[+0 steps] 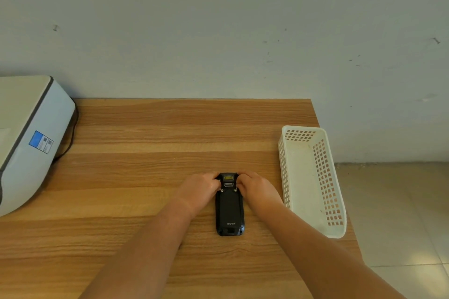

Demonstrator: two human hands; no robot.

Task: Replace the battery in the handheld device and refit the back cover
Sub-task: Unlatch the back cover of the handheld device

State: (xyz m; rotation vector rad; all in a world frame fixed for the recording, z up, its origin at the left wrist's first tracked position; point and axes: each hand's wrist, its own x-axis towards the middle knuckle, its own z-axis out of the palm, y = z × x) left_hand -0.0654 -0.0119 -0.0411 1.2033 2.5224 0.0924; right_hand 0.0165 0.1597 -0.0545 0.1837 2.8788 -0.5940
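Observation:
A black handheld device [229,209] lies face down on the wooden table [145,177], its back cover on and its scanner end pointing away from me. My left hand [199,189] grips the device's far left corner, fingers curled by the left screw. On the opposite side, my right hand [255,188] holds the far right corner by the right screw. No loose battery is in view.
A white perforated plastic basket [313,182] stands at the table's right edge, nothing visible inside. A grey-white machine [29,138] with a blue label and a black cable sits at the left. The tiled floor [401,213] lies beyond the table's right edge.

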